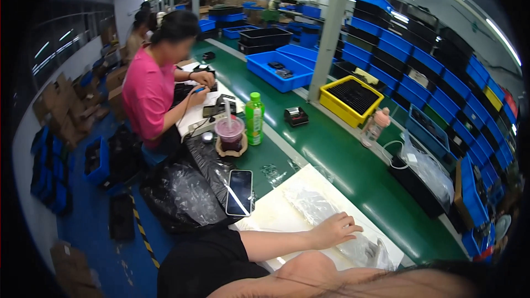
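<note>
My left hand (pixel 335 232) reaches in from the lower left and rests over a clear plastic bag (pixel 312 201) on a white board (pixel 270 209). Its fingers are slightly bent and apart, touching the crinkled film, and no object shows within them. More clear film (pixel 361 249) bunches up just beyond the fingertips. Bare skin fills the lower edge of the picture, but I cannot make out my right hand there. Left of the board, a smartphone (pixel 239 193) with a dark screen lies beside a black plastic bag (pixel 185 190).
A lidded purple drink cup (pixel 230 135) and a green bottle (pixel 254 118) stand farther along the green bench. Beyond them a person in pink (pixel 152 85) works with both hands. A yellow crate (pixel 351 99), a pink-topped bottle (pixel 376 127) and stacked blue bins (pixel 414 85) stand to the right.
</note>
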### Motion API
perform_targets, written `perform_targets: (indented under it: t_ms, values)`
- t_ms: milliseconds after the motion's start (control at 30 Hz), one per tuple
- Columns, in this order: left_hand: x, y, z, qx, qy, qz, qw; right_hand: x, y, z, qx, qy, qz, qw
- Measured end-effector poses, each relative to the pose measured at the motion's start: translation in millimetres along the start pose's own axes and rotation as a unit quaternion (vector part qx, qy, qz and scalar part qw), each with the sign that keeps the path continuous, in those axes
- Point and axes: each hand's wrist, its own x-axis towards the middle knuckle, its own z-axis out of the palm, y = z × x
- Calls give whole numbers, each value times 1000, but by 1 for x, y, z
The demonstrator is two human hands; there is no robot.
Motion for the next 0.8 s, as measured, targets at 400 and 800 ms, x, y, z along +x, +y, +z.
perform_targets:
  t_ms: [400,800]
  values:
    - [-12,-41,13,79,-115,-36,990,27,11,-75,-494,-45,-283,821]
    - [-15,-36,10,80,-137,-62,985,13,-3,-37,-10,149,38,988]
